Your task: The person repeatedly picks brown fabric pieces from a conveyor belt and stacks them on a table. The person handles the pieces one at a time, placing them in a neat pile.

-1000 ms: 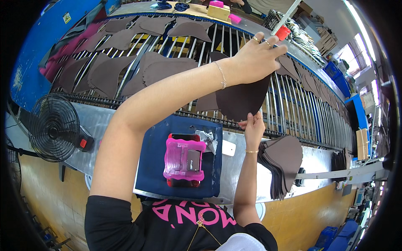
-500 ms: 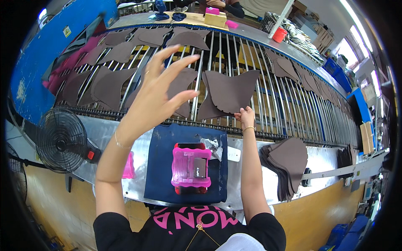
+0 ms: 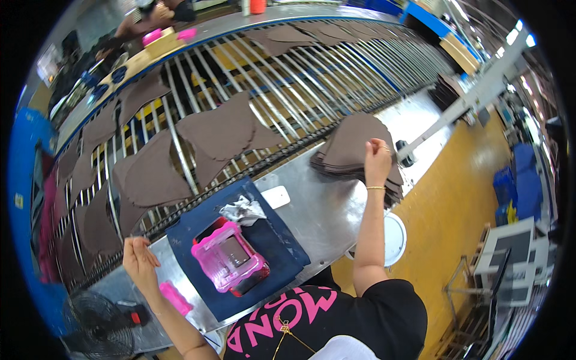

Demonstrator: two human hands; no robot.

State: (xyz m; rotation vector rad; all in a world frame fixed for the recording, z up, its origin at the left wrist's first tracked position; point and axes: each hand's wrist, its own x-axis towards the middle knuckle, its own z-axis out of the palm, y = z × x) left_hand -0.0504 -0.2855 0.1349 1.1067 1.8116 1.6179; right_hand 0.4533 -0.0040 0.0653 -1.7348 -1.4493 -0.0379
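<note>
I see the roller conveyor (image 3: 288,78) arcing across the upper frame, brown cut pieces (image 3: 219,129) lying on it. At centre right, my right hand (image 3: 377,161) pinches the top of the brown stack (image 3: 351,150). My left hand (image 3: 139,259), lower left, hovers loosely open, holding nothing.

One head cam only, fisheye, worn high, looking steeply down and fwd over the wearer's chest. Tilted: metal surface (image 3: 324,210) runs diagonally, lower left to upper right. Right grip (image 3: 377,161) sits right of centre at arm's length; left grip (image 3: 139,259) low left, close in. Roller conveyor (image 3: 282,90) beyond both grips, bending near rim. No 2nd view, so no overlap.
</note>
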